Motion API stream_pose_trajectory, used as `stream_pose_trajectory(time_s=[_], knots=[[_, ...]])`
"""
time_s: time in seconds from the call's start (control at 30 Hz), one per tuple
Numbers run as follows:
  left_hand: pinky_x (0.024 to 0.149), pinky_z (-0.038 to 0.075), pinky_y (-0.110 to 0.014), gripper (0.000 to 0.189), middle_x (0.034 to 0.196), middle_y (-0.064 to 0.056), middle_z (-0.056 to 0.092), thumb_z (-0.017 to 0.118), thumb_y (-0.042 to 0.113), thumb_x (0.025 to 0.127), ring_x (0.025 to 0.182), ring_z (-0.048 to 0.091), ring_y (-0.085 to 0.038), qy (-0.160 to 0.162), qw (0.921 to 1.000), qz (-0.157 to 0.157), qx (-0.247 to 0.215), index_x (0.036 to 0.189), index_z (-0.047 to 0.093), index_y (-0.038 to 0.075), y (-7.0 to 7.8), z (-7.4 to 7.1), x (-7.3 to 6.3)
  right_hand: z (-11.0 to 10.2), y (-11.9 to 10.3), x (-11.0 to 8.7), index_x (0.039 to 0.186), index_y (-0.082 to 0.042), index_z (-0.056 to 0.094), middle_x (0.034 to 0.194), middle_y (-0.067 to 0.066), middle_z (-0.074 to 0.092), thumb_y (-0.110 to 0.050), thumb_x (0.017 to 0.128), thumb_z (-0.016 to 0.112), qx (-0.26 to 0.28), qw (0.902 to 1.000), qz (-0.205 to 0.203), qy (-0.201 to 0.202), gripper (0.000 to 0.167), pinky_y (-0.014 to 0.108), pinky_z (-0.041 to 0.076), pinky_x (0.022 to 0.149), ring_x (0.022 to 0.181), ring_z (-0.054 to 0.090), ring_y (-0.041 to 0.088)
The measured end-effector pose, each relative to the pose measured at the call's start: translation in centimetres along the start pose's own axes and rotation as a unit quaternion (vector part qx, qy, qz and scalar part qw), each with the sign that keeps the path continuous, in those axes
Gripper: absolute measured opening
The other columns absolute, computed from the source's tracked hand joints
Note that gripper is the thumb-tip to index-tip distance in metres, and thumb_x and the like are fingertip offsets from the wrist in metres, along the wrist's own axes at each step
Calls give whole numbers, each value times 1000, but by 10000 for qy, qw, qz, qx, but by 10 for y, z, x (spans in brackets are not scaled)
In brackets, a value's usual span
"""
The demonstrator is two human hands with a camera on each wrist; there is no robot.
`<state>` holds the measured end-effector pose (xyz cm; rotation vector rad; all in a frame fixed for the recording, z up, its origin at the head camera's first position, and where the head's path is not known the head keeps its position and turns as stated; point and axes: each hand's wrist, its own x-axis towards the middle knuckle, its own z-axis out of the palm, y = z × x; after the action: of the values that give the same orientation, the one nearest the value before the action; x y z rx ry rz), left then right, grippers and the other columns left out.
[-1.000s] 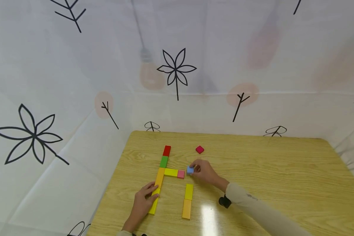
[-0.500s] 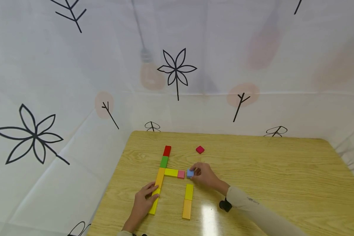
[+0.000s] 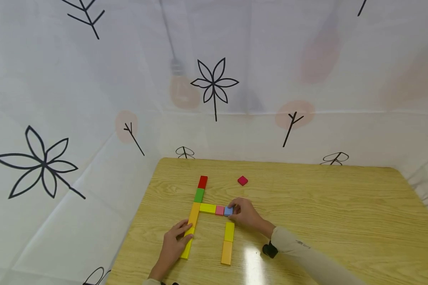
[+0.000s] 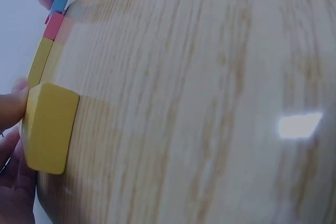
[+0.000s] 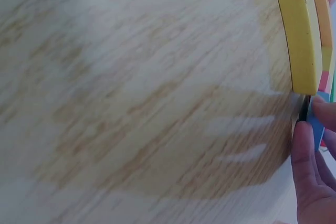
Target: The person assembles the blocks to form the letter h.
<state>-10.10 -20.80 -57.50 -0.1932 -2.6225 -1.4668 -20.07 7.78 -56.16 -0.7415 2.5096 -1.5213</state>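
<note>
In the head view my right hand (image 3: 247, 213) pinches a small blue block (image 3: 228, 211) between thumb and fingers, flat against the table. The blue block sits against a pink block (image 3: 219, 210), which joins a yellow block (image 3: 208, 208) branching off a long column. From far to near, that column has a red block (image 3: 202, 182), a green block (image 3: 199, 195), an orange block (image 3: 194, 214) and a long yellow block (image 3: 186, 251). My left hand (image 3: 172, 241) rests on the column where orange and yellow meet, its thumb by the yellow block's right edge.
Below the blue block lie another yellow block (image 3: 230, 231) and an orange block (image 3: 226, 253), end to end. A crimson block (image 3: 242, 180) lies apart towards the back of the wooden table (image 3: 324, 213). White patterned cloth (image 3: 256, 134) hangs behind the table's far edge.
My right hand has slid the blue block slightly left and nearer, narrowing the gap until it meets the pink block. The left hand has stayed in place.
</note>
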Motion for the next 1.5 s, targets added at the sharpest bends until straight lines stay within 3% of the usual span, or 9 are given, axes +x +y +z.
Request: stream_pose_trajectory(time_s=[0.63, 0.9, 1.3, 1.5], knots=[[87, 52, -36, 35, 126, -10, 59, 75, 11, 80, 112, 58, -28, 128, 9997, 95, 168, 114, 69, 6, -4, 0, 1, 2, -4, 3, 97, 0, 67, 85, 9, 59, 0, 77, 76, 171, 9997, -44, -146, 22, 23, 49, 56, 65, 53, 12], [84, 53, -29, 36, 127, -9, 58, 74, 10, 80, 114, 57, -29, 82, 9999, 52, 104, 115, 69, 5, -4, 1, 3, -4, -5, 4, 102, 1, 65, 90, 12, 60, 1, 80, 71, 59, 9999, -25, 118, 22, 24, 47, 58, 69, 51, 14], [89, 51, -38, 37, 127, -10, 58, 75, 11, 80, 113, 57, -28, 98, 9998, 64, 167, 115, 68, 4, -2, 0, 3, -21, -6, 19, 100, 5, 65, 98, 16, 62, 8, 79, 71, -262, 9964, -549, 591, 22, 27, 51, 63, 72, 57, 19], [88, 51, -38, 36, 127, -13, 58, 74, 10, 80, 113, 57, -31, 63, 9999, 68, 136, 115, 68, 3, -1, 1, 1, -29, -6, 23, 101, 3, 65, 99, 15, 60, 6, 79, 71, -521, 9949, -293, 806, 23, 27, 50, 62, 73, 56, 20]])
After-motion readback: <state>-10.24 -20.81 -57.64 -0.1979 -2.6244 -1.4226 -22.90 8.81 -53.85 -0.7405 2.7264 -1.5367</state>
